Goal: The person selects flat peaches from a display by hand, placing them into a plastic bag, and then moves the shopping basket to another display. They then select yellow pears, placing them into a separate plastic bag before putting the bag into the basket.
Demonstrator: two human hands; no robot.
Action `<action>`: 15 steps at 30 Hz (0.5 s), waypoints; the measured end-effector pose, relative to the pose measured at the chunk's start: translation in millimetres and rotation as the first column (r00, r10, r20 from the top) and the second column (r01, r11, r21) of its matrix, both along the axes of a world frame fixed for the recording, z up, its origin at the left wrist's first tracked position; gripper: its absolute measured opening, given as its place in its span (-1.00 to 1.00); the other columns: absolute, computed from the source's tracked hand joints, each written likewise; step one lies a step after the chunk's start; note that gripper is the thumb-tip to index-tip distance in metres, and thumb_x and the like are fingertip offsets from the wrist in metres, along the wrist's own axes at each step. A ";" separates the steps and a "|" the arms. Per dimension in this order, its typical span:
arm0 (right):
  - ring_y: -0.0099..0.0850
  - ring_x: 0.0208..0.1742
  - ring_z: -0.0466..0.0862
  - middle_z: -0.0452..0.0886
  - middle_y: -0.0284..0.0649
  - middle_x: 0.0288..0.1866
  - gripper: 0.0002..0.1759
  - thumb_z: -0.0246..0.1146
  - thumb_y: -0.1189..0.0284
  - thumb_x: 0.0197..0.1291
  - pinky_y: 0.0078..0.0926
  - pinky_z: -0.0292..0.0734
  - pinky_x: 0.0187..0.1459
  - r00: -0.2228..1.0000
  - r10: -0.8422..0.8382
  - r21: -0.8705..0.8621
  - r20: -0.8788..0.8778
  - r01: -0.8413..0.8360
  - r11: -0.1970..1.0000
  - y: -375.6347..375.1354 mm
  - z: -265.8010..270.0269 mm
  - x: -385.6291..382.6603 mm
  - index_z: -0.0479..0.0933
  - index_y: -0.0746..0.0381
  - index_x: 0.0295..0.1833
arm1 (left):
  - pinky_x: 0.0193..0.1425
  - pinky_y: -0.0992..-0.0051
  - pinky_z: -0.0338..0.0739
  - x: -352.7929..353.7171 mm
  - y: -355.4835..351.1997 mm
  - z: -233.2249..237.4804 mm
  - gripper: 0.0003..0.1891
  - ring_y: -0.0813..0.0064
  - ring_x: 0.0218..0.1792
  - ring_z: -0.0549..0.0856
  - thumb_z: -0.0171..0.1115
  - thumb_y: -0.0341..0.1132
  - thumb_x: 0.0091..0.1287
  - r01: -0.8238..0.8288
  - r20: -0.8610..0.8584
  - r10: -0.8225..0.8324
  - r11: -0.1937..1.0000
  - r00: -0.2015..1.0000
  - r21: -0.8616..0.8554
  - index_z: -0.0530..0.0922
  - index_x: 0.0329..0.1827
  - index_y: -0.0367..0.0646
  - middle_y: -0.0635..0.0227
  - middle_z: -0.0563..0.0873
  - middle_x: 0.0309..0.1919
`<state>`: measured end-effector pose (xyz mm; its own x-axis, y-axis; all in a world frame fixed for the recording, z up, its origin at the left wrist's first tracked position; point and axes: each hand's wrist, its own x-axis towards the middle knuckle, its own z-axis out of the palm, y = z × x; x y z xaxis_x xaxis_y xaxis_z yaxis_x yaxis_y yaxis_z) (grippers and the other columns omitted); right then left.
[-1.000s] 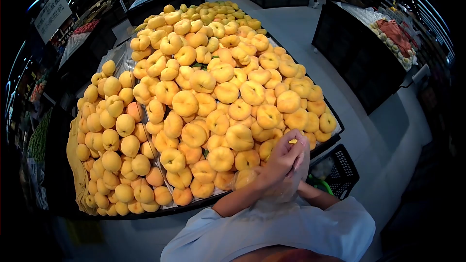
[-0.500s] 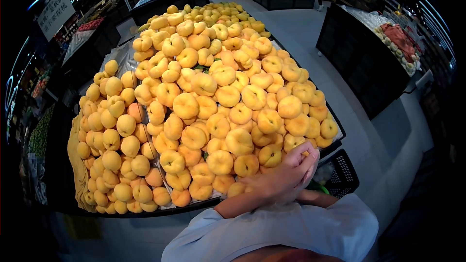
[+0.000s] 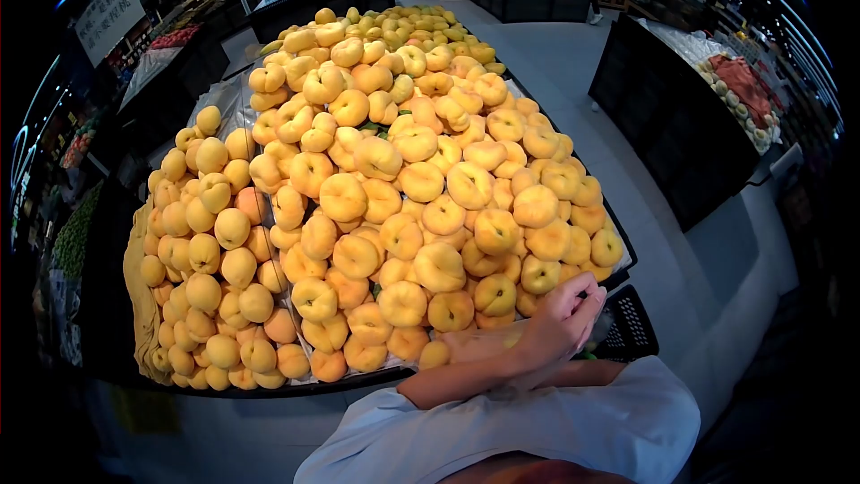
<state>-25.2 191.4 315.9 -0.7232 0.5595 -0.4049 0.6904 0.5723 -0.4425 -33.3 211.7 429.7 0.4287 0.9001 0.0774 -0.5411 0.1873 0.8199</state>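
Note:
My left hand (image 3: 570, 312) is curled closed at the near right corner of a heap of flat yellow peaches (image 3: 438, 267). Thin clear plastic, seemingly a produce bag (image 3: 488, 342), spreads around the wrist and forearm; the fingers look closed on it. Beneath that arm crosses my right forearm (image 3: 587, 374). My right hand is hidden behind the left arm and the plastic, so its fingers cannot be made out. Nearest to my left hand are a few flat peaches just beyond the knuckles.
Round yellow peaches (image 3: 238, 266) fill the left section, past a clear divider. A black perforated basket (image 3: 630, 327) is at the right, below the stand's corner. Another dark produce stand (image 3: 672, 125) stands across the aisle. A white sign (image 3: 111, 13) hangs at the upper left.
My left hand has shifted slightly right and down, and its fingers are curled a little differently. More of the clear plastic shows left of the wrist. The view has tilted slightly.

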 end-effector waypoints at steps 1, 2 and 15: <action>-0.22 -0.35 0.66 0.65 -0.14 -0.31 -0.31 0.02 -0.16 0.15 -0.19 0.51 -0.30 1.000 -0.001 0.000 0.002 0.001 1.000 0.7 0.3 0.6 0.45 0.20 0.13 | -0.74 0.71 0.08 -0.6 0.0 0.6 -0.79 0.80 -0.80 0.28 -0.03 -0.32 0.49 0.004 -0.009 -0.004 1.000 1.000 0.000 0.32 -0.37 -0.12 0.59 0.31 -0.77; -0.22 -0.35 0.66 0.65 -0.14 -0.31 -0.31 0.02 -0.16 0.15 -0.19 0.51 -0.30 1.000 0.001 0.001 -0.001 -0.001 1.000 1.2 0.3 0.6 0.45 0.20 0.13 | -0.74 0.71 0.08 -1.0 -0.2 1.8 -0.79 0.80 -0.80 0.28 -0.03 -0.32 0.49 0.004 -0.011 -0.004 1.000 1.000 -0.003 0.32 -0.37 -0.12 0.59 0.31 -0.77; -0.22 -0.34 0.66 0.65 -0.13 -0.31 -0.33 0.00 -0.13 0.17 -0.19 0.51 -0.29 1.000 0.006 0.003 -0.009 -0.006 1.000 4.8 -2.5 4.3 0.44 0.21 0.14 | -0.77 0.71 0.09 4.1 16.4 4.3 -0.85 0.79 -0.82 0.28 0.03 -0.28 0.47 -0.097 -0.118 0.096 0.995 0.988 0.002 0.39 -0.29 -0.08 0.58 0.36 -0.80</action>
